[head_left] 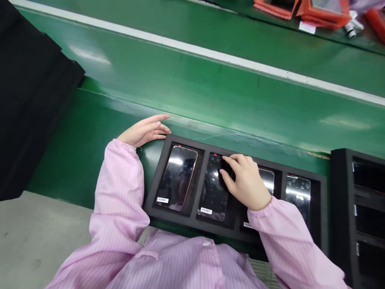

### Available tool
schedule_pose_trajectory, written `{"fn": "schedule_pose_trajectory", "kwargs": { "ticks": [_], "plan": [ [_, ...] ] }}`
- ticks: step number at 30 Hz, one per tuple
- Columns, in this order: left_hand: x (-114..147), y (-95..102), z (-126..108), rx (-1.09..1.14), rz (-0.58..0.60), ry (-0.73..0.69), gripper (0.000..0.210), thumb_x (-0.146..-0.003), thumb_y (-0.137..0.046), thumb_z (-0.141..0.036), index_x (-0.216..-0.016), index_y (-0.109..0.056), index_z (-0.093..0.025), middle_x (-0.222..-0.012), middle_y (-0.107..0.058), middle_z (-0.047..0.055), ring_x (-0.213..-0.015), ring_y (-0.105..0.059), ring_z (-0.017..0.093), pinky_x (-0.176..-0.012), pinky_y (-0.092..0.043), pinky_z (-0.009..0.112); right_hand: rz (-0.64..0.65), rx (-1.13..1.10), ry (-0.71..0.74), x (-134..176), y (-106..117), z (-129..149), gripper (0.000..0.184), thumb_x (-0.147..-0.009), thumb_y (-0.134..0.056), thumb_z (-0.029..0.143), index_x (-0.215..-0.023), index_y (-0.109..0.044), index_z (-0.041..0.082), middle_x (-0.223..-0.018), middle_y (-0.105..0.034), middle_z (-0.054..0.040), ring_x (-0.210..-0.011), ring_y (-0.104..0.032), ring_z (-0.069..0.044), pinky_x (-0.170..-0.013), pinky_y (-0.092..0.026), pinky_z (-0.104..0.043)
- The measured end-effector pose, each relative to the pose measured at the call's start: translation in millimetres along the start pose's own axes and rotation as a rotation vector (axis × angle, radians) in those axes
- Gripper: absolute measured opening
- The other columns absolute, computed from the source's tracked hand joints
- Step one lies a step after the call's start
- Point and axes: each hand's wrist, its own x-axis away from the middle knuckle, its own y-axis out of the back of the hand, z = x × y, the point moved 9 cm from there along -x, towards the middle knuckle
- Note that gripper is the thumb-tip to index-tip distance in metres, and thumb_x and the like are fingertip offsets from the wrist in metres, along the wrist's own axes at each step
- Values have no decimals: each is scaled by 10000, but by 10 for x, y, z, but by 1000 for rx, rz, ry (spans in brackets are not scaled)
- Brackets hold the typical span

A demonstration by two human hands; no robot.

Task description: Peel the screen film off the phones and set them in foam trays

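Observation:
My left hand [147, 130] is beside the far left corner of a black foam tray [155, 180], fingers stretched out and the lower fingertips at its edge. My right hand [248, 180] is over the tray's middle, thumb and index finger apart. Their tips touch or nearly touch the right edge of the second dark-screened phone [213, 188], near its top; the other fingers are curled and partly hidden. The leftmost phone [177, 178] has an orange rim and a white label. A third phone [267, 178] is partly under my right hand and sleeve, and a fourth phone [297, 192] lies farther right.
Another black foam tray [343, 208] with dark phones stands at the right edge. Large black foam pieces [33, 88] rise at the left on the green work surface [99, 160]. Beyond a pale strip, orange-red frames [325, 16] lie at the upper right.

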Motion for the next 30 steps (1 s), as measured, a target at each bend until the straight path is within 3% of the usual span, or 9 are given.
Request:
{"fn": "schedule_pose_trajectory", "kwargs": {
  "ticks": [3,8,11,14,18,23,30],
  "plan": [
    [10,5,-4,-13,-11,2,542,-846,-676,-357,-1345,-537,-198,-1003,-711,71,-1039,-652,206,-946,-524,319,-11,48,-2,15,-36,41,336,-921,-538,317,-1183,-574,109,-1085,-601,-122,-975,-505,-263,-822,-380,-384],
    [20,3,-15,-31,-18,-2,533,-865,-642,-336,-1362,-522,-183,-1013,-706,81,-1054,-646,217,-964,-516,337,-21,131,37,-101,-44,79,202,-926,-532,310,-979,-618,136,-922,-596,-84,-881,-479,-242,-809,-324,-372],
    [16,11,-12,-43,-19,-4,540,-864,-643,-346,-1366,-521,-188,-1022,-705,83,-1062,-642,222,-980,-507,347,-43,123,88,-132,-84,142,215,-934,-516,266,-1063,-630,138,-972,-599,-89,-896,-483,-237,-837,-318,-383],
    [13,21,-11,-66,-14,-10,550,-864,-643,-361,-1371,-519,-191,-1036,-703,86,-1095,-628,243,-1019,-483,391,-86,21,99,-137,-125,148,255,-930,-532,246,-1146,-632,152,-1004,-605,-90,-893,-501,-228,-842,-336,-393],
    [18,33,-9,-93,-14,-8,561,-877,-622,-368,-1392,-497,-186,-1056,-697,89,-1131,-609,265,-1057,-448,442,-131,-233,107,-159,-77,41,91,-897,-602,228,-942,-680,208,-921,-645,-40,-831,-549,-194,-804,-391,-379],
    [20,33,-10,-92,-11,-8,574,-871,-620,-359,-1400,-485,-181,-1059,-691,80,-1136,-606,260,-1031,-469,409,7,-510,215,-130,47,-98,149,-801,-538,58,-739,-551,193,-916,-697,3,-936,-657,-158,-1003,-460,-371],
    [21,44,-1,-96,-10,-3,587,-866,-627,-367,-1404,-476,-187,-1075,-691,78,-1138,-609,256,-980,-503,357,75,-642,94,-60,93,-339,194,-776,-494,35,-682,-462,202,-915,-697,29,-967,-678,-141,-1052,-462,-337]
  ]
}}
